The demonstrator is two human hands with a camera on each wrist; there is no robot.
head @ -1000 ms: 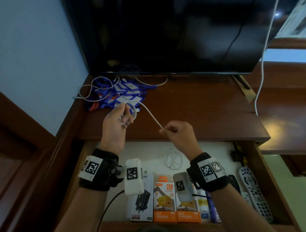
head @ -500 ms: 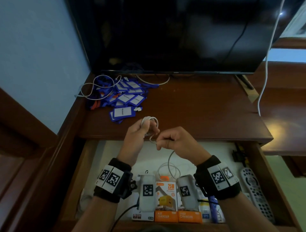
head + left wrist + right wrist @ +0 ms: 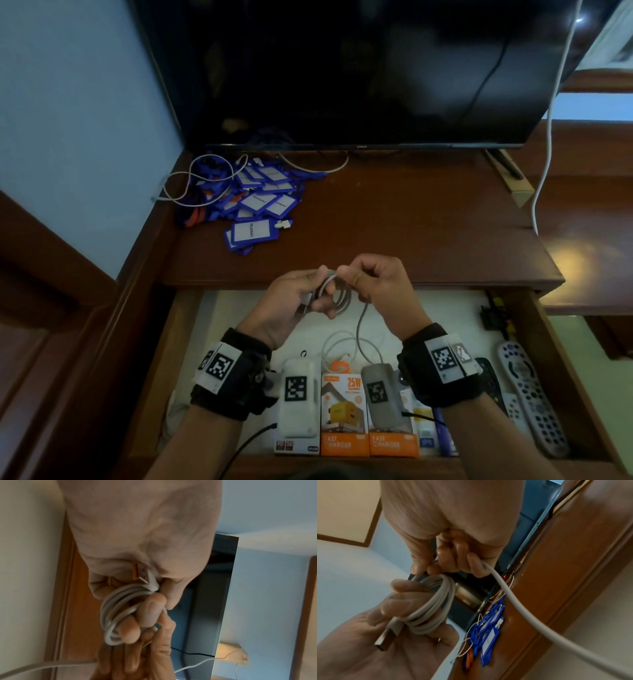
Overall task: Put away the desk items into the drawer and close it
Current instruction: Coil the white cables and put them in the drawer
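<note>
While left hand grips coiled cable (USB plug free), right hand pinches its tail.

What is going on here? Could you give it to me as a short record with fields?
Left hand: holds coiled white USB cable
Right hand: pinches the cable's loose end
Open wooden drawer: orange charger boxes, grey remote control
Brown wooden desk: pile of blue name-tag holders, not yet stored
</note>
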